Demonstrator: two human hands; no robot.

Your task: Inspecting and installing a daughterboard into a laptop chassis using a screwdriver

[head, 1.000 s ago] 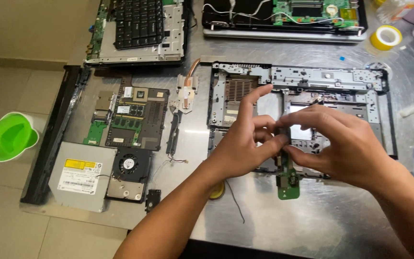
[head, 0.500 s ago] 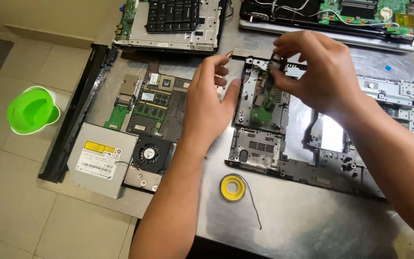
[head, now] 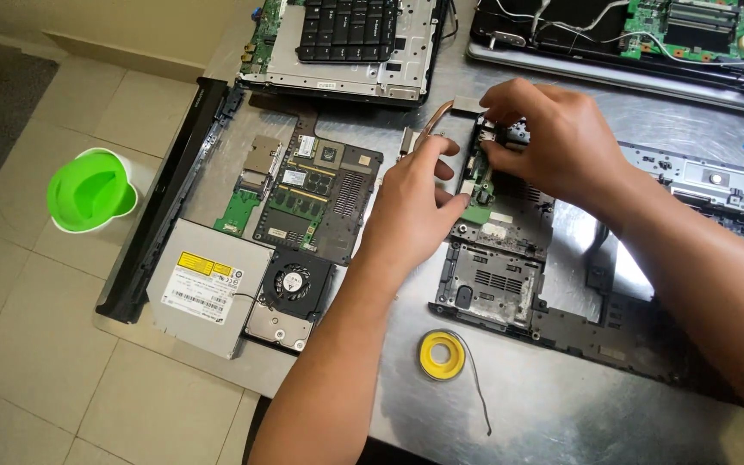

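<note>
Green circuit board (head: 479, 176) sits at the upper left corner of the grey laptop base (head: 510, 275) on the steel bench (head: 561, 405), and both hands are on it: the left hand (head: 415, 207) presses its fingertips against the board's edge, the right hand (head: 553, 142) pinches its top end. Risk here: a hard tug could snap the thin board or tear a connector, and a slip could knock the copper heat pipe (head: 437, 116) just beside it.
</note>
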